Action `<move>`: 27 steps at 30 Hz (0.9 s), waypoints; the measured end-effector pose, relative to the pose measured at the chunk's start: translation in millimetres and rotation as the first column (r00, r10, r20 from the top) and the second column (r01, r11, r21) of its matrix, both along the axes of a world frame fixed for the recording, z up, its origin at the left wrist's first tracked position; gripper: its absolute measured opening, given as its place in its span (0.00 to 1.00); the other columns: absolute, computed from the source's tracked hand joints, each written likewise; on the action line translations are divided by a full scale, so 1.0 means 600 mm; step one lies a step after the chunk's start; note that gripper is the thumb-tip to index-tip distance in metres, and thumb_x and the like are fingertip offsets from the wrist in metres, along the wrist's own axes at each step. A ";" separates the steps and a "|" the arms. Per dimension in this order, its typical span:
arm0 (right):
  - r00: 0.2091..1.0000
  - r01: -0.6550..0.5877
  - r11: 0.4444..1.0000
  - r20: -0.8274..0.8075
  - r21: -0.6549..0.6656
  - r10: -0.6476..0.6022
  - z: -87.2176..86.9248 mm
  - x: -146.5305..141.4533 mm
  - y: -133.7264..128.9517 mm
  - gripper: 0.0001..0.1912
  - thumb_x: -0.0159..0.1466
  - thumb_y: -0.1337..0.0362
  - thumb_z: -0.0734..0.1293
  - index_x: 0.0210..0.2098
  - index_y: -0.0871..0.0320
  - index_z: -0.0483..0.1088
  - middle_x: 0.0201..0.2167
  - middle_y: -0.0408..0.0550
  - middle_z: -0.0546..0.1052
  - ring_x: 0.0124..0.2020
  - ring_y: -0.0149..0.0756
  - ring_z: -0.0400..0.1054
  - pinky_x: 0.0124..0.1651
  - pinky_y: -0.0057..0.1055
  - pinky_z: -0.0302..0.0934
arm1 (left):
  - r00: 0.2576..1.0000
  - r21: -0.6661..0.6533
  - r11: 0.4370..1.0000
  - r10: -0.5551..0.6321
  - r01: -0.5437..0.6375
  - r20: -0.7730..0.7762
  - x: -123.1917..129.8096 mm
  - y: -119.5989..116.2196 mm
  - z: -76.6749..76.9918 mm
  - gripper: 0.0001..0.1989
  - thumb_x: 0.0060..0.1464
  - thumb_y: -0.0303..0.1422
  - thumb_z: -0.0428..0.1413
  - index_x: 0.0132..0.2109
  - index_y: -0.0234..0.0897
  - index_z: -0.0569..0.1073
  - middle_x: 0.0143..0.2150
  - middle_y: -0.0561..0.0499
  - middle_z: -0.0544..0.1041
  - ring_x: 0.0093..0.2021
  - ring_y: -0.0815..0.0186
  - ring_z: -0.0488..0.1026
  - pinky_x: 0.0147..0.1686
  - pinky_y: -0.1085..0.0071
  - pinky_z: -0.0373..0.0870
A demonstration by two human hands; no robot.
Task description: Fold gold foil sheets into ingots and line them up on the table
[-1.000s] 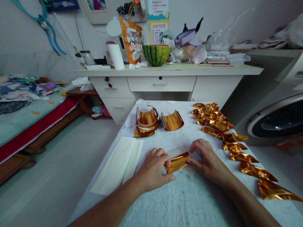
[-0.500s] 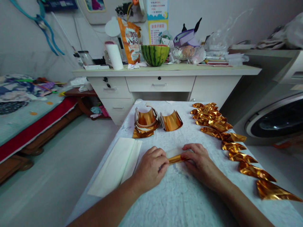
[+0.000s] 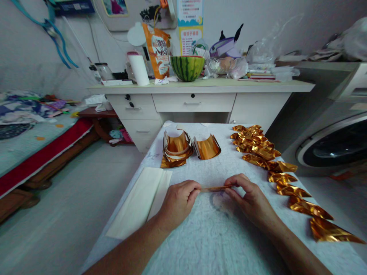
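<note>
A narrow rolled or folded strip of gold foil paper (image 3: 213,188) stretches between my hands over the table, seen almost edge-on. My left hand (image 3: 181,198) pinches its left end, and my right hand (image 3: 247,194) pinches the right end between thumb and fingers. Beyond my left hand stands a stack of curled gold foil sheets (image 3: 176,147), with a smaller curled gold bundle (image 3: 208,147) beside it. Pale paper sheets (image 3: 137,202) lie flat by my left forearm. Along the right side runs a row of several folded gold foil pieces (image 3: 286,189).
The cloth-covered table (image 3: 229,244) stands before a white desk (image 3: 197,88). On the desk are half a watermelon (image 3: 187,68), an orange snack bag (image 3: 158,51) and a paper roll (image 3: 139,70). A washing machine (image 3: 329,114) is at the right, a bed (image 3: 43,131) at the left.
The gold strip has turned from its face to a thin edge and sits slightly higher. My right hand has shifted a little to the right, now pinching the strip's end.
</note>
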State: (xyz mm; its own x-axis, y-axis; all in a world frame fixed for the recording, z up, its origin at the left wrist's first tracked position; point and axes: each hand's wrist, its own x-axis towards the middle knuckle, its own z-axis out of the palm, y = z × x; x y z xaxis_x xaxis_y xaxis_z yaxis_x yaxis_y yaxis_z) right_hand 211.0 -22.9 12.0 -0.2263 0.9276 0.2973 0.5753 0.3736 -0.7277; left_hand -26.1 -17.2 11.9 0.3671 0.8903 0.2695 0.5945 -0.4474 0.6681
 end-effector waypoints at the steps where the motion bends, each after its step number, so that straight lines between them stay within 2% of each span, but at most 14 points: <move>1: 1.000 0.004 1.000 -0.021 0.000 -0.004 -0.002 0.000 0.001 0.04 0.64 0.66 0.64 0.38 0.53 0.70 0.35 0.47 0.73 0.39 0.39 0.67 0.43 0.36 0.63 | 0.999 -0.037 0.999 0.024 -0.023 0.029 0.000 0.000 0.001 0.06 0.58 0.25 0.52 0.36 0.38 0.72 0.28 0.55 0.76 0.29 0.68 0.74 0.31 0.74 0.64; 3: 0.999 -0.013 1.000 -0.049 0.014 0.014 -0.005 0.001 0.002 0.03 0.64 0.67 0.65 0.37 0.53 0.70 0.34 0.46 0.72 0.39 0.39 0.66 0.42 0.36 0.62 | 0.993 -0.124 0.991 0.060 -0.048 0.097 -0.001 0.002 0.003 0.06 0.58 0.26 0.51 0.35 0.38 0.71 0.25 0.57 0.76 0.26 0.69 0.74 0.30 0.75 0.64; 6: 0.994 -0.057 0.997 -0.088 0.049 0.061 -0.004 0.002 0.001 0.04 0.65 0.68 0.63 0.35 0.53 0.69 0.33 0.46 0.72 0.39 0.40 0.65 0.42 0.37 0.60 | 0.976 -0.226 0.973 0.084 -0.037 0.201 0.001 0.006 0.000 0.05 0.59 0.28 0.51 0.35 0.39 0.70 0.26 0.56 0.78 0.29 0.68 0.76 0.32 0.75 0.65; 12: 0.987 -0.093 0.995 -0.132 0.036 0.096 0.011 -0.005 -0.006 0.04 0.64 0.69 0.64 0.37 0.53 0.69 0.35 0.45 0.73 0.41 0.41 0.64 0.45 0.39 0.59 | 0.931 -0.346 0.938 0.120 0.007 0.344 0.004 0.011 -0.016 0.03 0.59 0.30 0.52 0.36 0.38 0.68 0.30 0.54 0.78 0.32 0.65 0.79 0.33 0.73 0.68; 16: 0.985 -0.100 0.993 -0.133 0.058 0.107 0.016 -0.012 -0.012 0.05 0.63 0.66 0.67 0.39 0.52 0.69 0.37 0.46 0.72 0.42 0.41 0.64 0.45 0.39 0.59 | 0.885 -0.404 0.914 0.154 0.042 0.439 0.007 0.010 -0.018 0.04 0.59 0.31 0.51 0.36 0.37 0.67 0.32 0.53 0.77 0.32 0.64 0.79 0.33 0.73 0.70; 20: 0.988 -0.088 0.990 -0.120 0.109 0.101 0.013 -0.019 -0.015 0.14 0.61 0.62 0.71 0.44 0.51 0.67 0.40 0.46 0.72 0.44 0.42 0.63 0.46 0.38 0.59 | 0.866 -0.436 0.899 0.195 0.029 0.460 0.010 0.010 -0.016 0.03 0.58 0.30 0.51 0.35 0.36 0.66 0.31 0.53 0.76 0.31 0.66 0.78 0.32 0.73 0.70; 25: 0.986 -0.018 0.991 -0.161 0.132 0.039 0.007 -0.024 -0.014 0.03 0.65 0.65 0.67 0.39 0.52 0.68 0.35 0.44 0.72 0.39 0.39 0.65 0.43 0.36 0.59 | 0.877 -0.464 0.885 0.187 0.045 0.442 0.013 0.011 -0.017 0.02 0.56 0.29 0.52 0.35 0.36 0.67 0.31 0.54 0.76 0.31 0.66 0.78 0.32 0.73 0.70; 27: 0.982 0.003 0.991 -0.187 0.130 0.021 0.006 -0.024 -0.014 0.02 0.66 0.66 0.65 0.37 0.52 0.68 0.33 0.44 0.72 0.38 0.37 0.65 0.41 0.35 0.59 | 0.894 -0.463 0.884 0.161 0.057 0.418 0.013 0.009 -0.017 0.01 0.55 0.28 0.53 0.36 0.37 0.67 0.30 0.55 0.75 0.30 0.67 0.76 0.31 0.74 0.68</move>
